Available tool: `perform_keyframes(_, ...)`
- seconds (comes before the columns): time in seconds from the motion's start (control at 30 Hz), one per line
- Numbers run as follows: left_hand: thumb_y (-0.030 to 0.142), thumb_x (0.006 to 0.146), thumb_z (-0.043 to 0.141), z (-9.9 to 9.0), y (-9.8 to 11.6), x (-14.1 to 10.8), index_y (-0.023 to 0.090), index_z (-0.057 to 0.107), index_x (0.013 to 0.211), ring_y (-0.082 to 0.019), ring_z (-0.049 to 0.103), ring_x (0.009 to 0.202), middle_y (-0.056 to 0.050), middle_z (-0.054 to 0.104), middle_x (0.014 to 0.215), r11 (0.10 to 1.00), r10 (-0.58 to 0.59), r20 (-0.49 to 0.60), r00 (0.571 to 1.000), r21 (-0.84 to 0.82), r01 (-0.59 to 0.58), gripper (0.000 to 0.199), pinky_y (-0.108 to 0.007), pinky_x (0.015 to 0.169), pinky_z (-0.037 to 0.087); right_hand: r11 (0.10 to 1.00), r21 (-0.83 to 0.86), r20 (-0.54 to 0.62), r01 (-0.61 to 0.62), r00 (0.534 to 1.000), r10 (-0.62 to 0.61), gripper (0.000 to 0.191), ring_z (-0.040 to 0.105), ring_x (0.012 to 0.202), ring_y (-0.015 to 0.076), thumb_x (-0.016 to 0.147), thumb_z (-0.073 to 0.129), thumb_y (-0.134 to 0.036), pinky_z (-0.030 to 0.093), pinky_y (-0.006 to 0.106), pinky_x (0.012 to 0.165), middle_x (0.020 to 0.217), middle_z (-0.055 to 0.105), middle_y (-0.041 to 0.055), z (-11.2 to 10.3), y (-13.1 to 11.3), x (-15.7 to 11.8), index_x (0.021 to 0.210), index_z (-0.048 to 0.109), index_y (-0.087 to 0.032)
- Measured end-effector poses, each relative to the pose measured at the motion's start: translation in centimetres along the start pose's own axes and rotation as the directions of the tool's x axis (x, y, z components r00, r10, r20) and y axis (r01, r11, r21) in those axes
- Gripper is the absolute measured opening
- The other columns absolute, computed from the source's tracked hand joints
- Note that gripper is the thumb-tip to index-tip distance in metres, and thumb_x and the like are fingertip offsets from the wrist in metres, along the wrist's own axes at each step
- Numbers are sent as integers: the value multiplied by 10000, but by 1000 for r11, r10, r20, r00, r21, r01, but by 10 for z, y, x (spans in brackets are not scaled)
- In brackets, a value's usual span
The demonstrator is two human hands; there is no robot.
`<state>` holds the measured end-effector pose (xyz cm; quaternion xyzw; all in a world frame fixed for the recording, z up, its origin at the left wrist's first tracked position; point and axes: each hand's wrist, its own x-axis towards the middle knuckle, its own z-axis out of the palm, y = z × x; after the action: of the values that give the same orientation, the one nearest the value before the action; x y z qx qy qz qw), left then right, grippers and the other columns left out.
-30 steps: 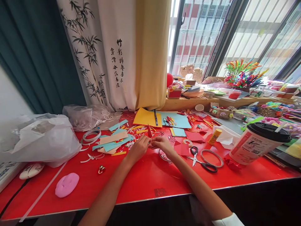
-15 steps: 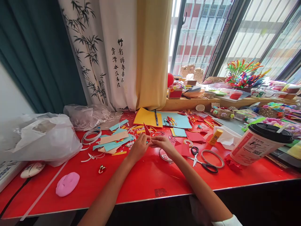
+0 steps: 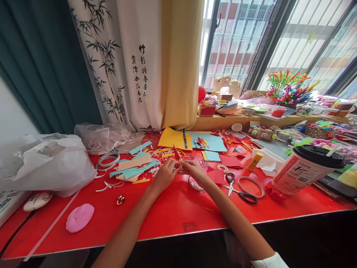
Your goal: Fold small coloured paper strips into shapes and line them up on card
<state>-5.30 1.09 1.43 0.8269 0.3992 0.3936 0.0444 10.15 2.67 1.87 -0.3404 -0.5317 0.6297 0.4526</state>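
Both hands meet above the middle of the red table. My left hand (image 3: pixel 167 172) is closed, its fingertips pinching a small pointed piece of red paper (image 3: pixel 176 153) that sticks up above them. My right hand (image 3: pixel 193 169) is closed too, with its fingertips against the same piece from the right. The lower part of the paper is hidden by the fingers. Just behind the hands lie small paper scraps. A roll of clear tape (image 3: pixel 196 183) rests partly under my right hand, and black-handled scissors (image 3: pixel 231 183) lie to its right.
Cut paper strips (image 3: pixel 136 167), a plastic bag (image 3: pixel 55 163) and pink clay (image 3: pixel 80 218) are on the left. At the right stand a glue stick (image 3: pixel 254 161) and a large cup (image 3: pixel 304 171). Yellow card (image 3: pixel 173 138) lies at the back.
The red paper piece has shifted slightly right and its tip leans more to the left. The fingers of both hands have moved a little closer around it.
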Motion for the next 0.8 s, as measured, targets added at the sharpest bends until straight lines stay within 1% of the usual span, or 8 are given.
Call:
perform_keyframes(0.13, 201, 851, 441, 1, 0, 0, 193, 479, 926, -175, 520, 910, -51, 522, 937, 1000, 5, -39, 999, 3, -5, 84, -331, 806, 448, 1000, 11, -3, 10, 1000, -10, 294, 628, 693, 124, 681, 658, -374, 521, 259, 715, 766, 640, 37, -3, 0, 0, 862, 655, -141)
perform_keyframes(0.23, 210, 843, 457, 4, 0, 0, 187, 464, 910, -173, 516, 886, -50, 515, 927, 1000, -12, -78, 997, -9, 12, 70, -333, 782, 454, 1000, 16, 4, 26, 1000, -26, 269, 624, 686, 119, 674, 665, -369, 521, 255, 710, 753, 636, 23, -3, -1, 0, 828, 653, -149)
perform_keyframes(0.33, 218, 837, 466, 6, -2, 0, 185, 434, 872, -168, 512, 871, -45, 510, 908, 999, -38, -92, 995, -36, 35, 57, -331, 765, 453, 999, 20, 3, 34, 999, -35, 255, 628, 684, 123, 664, 672, -358, 522, 270, 727, 744, 642, 14, -2, 0, 1, 825, 652, -161)
perform_keyframes(0.43, 198, 828, 463, 5, -3, 0, 191, 385, 791, -160, 518, 869, -38, 508, 888, 995, -68, -101, 993, -83, 59, 87, -322, 756, 452, 1000, 15, 10, 21, 1000, -21, 275, 644, 698, 148, 663, 669, -352, 521, 305, 757, 713, 657, 25, -2, 1, 1, 859, 662, -159)
perform_keyframes(0.53, 152, 821, 442, 3, -3, -1, 196, 361, 749, -150, 522, 882, -32, 513, 894, 994, -55, -80, 995, -96, 47, 117, -310, 761, 450, 1000, -6, 36, -5, 999, 6, 246, 655, 724, 170, 670, 658, -320, 512, 324, 789, 687, 663, 40, -3, -1, 0, 841, 672, -144)
perform_keyframes(0.63, 143, 822, 432, 1, -1, -1, 197, 372, 748, -143, 530, 877, -29, 528, 905, 996, -24, -36, 999, -88, 20, 110, -302, 762, 455, 999, -46, 71, -16, 997, 20, 174, 654, 718, 160, 676, 638, -267, 512, 313, 787, 674, 654, 31, -3, -4, -3, 795, 657, -141)
perform_keyframes(0.7, 153, 832, 419, -1, 0, -2, 196, 386, 754, -145, 535, 879, -33, 538, 918, 998, 15, 1, 1000, -63, -15, 96, -302, 763, 460, 998, -62, 82, -10, 997, 15, 127, 648, 696, 143, 672, 633, -249, 515, 304, 774, 663, 641, 15, -3, -5, -4, 745, 632, -145)
perform_keyframes(0.8, 166, 853, 381, -4, 2, -3, 189, 416, 783, -155, 547, 865, -46, 551, 910, 995, 94, 64, 993, 14, -95, 81, -311, 746, 470, 997, -82, 76, 0, 997, 6, 127, 637, 668, 132, 647, 645, -249, 523, 305, 741, 650, 624, -3, -3, -2, -3, 702, 597, -146)
